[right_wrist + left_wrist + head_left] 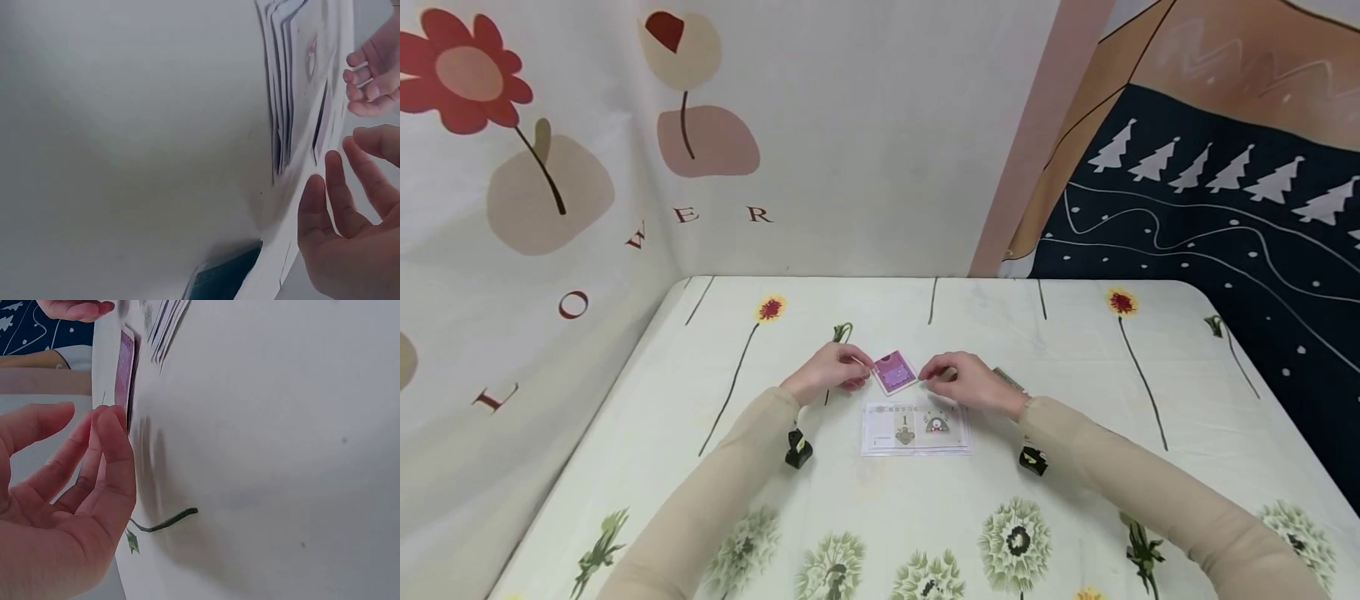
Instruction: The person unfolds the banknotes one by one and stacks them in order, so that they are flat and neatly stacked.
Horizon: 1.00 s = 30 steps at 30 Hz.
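A purple square card (pixel 895 372) with a pale border lies turned at an angle on the table, between the two hands. At its left corner is my left hand (pixel 835 368), fingertips close to the edge and the thumb apart from them in the left wrist view. On the other side my right hand (pixel 966 381) has loosely bent fingers near the right corner, with nothing between fingers and thumb in the right wrist view. Nearer to me lies a stack of printed paper notes (pixel 917 442), marked with a 1; its layered edges (pixel 281 94) show from the side.
A dark green flat item (pixel 225 275) lies to the right, partly hidden by the right wrist in the head view. Flower-patterned cloth (pixel 700 500) covers the table. Printed curtains (pixel 865 150) hang behind and to the left.
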Each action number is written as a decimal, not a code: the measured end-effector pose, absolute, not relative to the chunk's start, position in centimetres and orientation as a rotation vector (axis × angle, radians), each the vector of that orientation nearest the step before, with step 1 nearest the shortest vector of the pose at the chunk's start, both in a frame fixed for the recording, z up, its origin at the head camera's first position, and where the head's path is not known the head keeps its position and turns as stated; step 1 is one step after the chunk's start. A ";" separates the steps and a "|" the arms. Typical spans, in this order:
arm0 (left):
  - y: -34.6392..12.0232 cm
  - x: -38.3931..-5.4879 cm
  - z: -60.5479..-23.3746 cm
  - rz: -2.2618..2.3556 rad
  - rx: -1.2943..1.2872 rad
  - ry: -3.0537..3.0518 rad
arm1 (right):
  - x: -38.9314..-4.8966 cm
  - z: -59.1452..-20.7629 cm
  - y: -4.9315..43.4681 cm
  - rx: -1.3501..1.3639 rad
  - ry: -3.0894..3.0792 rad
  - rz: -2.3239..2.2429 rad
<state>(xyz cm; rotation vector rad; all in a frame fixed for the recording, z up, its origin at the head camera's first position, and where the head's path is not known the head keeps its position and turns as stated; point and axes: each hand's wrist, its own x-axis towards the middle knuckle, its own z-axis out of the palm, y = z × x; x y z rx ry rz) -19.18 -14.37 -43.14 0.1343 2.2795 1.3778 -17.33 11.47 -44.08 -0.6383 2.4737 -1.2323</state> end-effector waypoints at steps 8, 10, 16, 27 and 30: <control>-14.9 -19.9 -43.2 1.465 0.112 2.266 | -18.7 -44.8 10.1 -0.667 2.533 -1.186; -15.0 -20.1 -43.3 1.479 0.094 2.265 | -19.0 -45.1 9.8 -0.679 2.552 -1.178; -15.0 -20.4 -43.5 1.511 0.042 2.256 | -19.6 -45.7 9.4 -0.661 2.587 -1.157; -14.1 -20.5 -43.5 1.564 0.039 2.212 | -20.1 -46.0 8.9 -0.534 2.555 -1.198; -13.9 -20.5 -43.6 1.543 0.050 2.223 | -20.0 -46.0 8.9 -0.533 2.547 -1.203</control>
